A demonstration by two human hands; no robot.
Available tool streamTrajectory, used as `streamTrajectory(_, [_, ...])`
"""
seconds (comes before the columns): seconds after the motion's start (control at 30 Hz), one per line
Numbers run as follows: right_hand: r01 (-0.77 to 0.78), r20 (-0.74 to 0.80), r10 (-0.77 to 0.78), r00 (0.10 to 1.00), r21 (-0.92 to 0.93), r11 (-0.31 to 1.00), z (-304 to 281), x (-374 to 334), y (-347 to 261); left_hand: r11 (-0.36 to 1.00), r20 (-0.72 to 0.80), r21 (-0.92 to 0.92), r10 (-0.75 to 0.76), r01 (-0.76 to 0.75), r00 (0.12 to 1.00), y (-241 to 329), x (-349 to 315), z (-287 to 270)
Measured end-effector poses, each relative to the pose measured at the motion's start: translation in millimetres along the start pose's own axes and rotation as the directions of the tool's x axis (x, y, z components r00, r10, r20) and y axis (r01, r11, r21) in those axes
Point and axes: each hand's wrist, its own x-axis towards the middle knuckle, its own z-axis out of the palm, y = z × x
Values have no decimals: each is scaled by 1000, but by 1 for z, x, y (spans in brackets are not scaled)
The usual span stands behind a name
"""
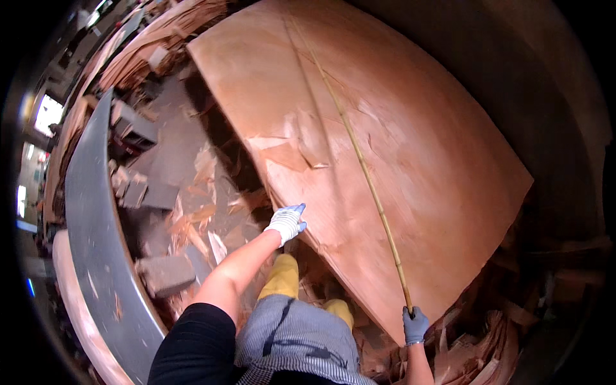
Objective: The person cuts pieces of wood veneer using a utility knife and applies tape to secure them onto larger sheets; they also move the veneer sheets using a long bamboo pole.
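A large reddish-brown wood veneer sheet (410, 141) spreads in front of me on what looks like a stack. My left hand (287, 222), in a white and blue striped glove, is closed at the sheet's near left edge, fingertips on the veneer. My right hand (415, 324), in a grey glove, grips the near end of a long thin bamboo stick (364, 163). The stick runs away from me across the sheet and throws a shadow on it. A torn, lifted flap of veneer (287, 154) shows near the left edge.
Left of the stack, veneer scraps (199, 208) litter the floor beside several blocks (165, 274). A curved grey metal surface (106, 237) stands at far left. More veneer stacks (157, 38) lie at the far left, and crumpled veneer (481, 353) at lower right.
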Motion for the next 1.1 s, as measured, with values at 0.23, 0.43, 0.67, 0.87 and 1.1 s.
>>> streamTrajectory(0.23, [-82,34,93,995,-237,968,52,-2,-15,852,-89,504,211,-139,973,-28,215,-9])
streamTrajectory(0.43, [-114,106,137,985,-193,975,69,-16,-37,913,-12,289,306,-289,952,-68,309,-18])
streamTrajectory(0.67, [-55,104,68,992,-123,991,77,-29,-40,951,778,25,176,-310,604,-159,40,74])
streamTrajectory(0.87, [54,67,-47,997,-101,993,88,-39,-48,925,739,315,-99,-212,667,-237,-62,38])
streamTrajectory(1.1, [-149,281,167,945,-85,985,75,-45,-65,979,411,-178,-15,96,911,-139,23,64])
